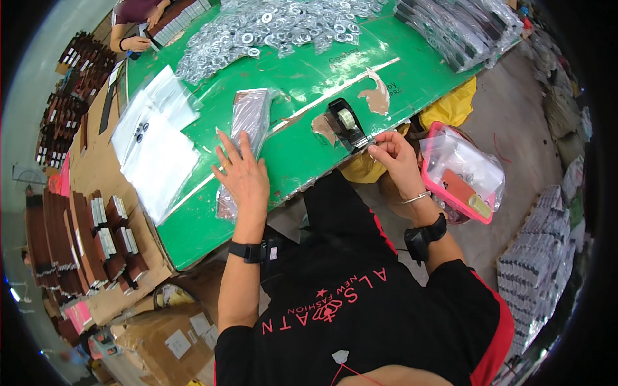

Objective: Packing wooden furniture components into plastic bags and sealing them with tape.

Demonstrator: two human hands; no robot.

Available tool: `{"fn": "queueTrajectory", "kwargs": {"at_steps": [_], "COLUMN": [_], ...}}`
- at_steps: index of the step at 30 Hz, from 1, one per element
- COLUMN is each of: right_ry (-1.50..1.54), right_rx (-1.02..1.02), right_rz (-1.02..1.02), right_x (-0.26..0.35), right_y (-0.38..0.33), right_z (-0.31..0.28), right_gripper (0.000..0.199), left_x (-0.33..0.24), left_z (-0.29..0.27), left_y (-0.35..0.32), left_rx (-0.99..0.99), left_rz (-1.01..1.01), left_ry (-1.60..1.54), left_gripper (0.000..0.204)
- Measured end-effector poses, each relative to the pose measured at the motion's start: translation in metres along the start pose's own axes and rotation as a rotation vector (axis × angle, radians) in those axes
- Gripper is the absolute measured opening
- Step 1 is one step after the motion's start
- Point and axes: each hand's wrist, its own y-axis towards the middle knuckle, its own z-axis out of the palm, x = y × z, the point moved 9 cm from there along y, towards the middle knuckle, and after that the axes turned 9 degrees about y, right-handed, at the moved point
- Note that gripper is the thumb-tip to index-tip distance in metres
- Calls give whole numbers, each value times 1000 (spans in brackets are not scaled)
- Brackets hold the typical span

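Note:
My left hand (243,180) lies with fingers spread on a brown flat bar in a clear plastic bag (252,119), pressing it to the green table. Part of the bar is hidden under the palm. By the table's near edge stands a black tape dispenser (351,134) with a roll of clear tape (346,118). My right hand (398,159) is at the dispenser's cutting end, thumb and forefinger pinched on the end of the tape. Left of the wrapped bar are white plastic bags (158,161), with a few small black round pieces (141,132) on top.
Many bagged metal rings (277,32) are heaped at the far side, with wrapped dark bars (457,32) at far right. A pink basket (432,174) stands beside my right arm. Brown bars (84,238) are stacked at left. Across the table, another person's hand (135,44) handles pieces.

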Motion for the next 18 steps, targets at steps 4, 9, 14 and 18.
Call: {"fn": "queueTrajectory", "kwargs": {"at_steps": [4, 9, 14, 18], "right_ry": [111, 75, -17, -403], "right_rx": [19, 9, 29, -55], "right_rz": [2, 26, -100, -181], "right_x": [-15, -42, -33, -10], "right_y": [0, 1, 14, 9], "right_z": [10, 4, 9, 7], "right_gripper": [20, 14, 14, 16], "left_x": [-6, 6, 12, 15], "left_z": [-2, 8, 1, 2], "left_y": [12, 11, 14, 11], "left_rx": [-44, -59, -95, -140], "left_rz": [-105, -142, -155, -133], "left_ry": [-174, -297, -428, -519], "left_gripper": [59, 39, 33, 30]}}
